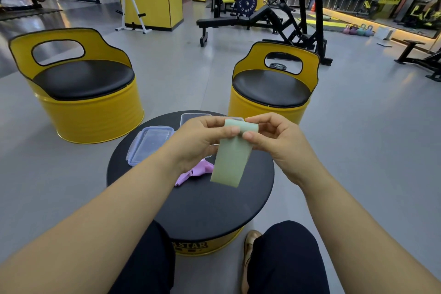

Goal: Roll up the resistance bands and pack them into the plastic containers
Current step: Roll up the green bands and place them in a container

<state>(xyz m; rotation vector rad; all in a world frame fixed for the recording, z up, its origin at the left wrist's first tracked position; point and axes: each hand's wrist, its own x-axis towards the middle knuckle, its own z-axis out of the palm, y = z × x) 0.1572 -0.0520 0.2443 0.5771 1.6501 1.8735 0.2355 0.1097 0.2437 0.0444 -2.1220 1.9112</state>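
Note:
A pale green resistance band (232,160) hangs above the round black table (210,207), its top end folded over between my hands. My left hand (198,141) pinches the folded top from the left. My right hand (274,141) pinches it from the right, thumb on the near face. A crumpled pink band (194,172) lies on the table below my left hand. A clear plastic container with a blue rim (149,143) sits at the table's left. Behind my hands a second clear container (191,117) shows only partly.
Two yellow barrel seats with black cushions stand beyond the table, one at the left (78,88) and one at the right (272,88). Gym benches and racks (250,19) fill the far floor. My knees are under the table's near edge.

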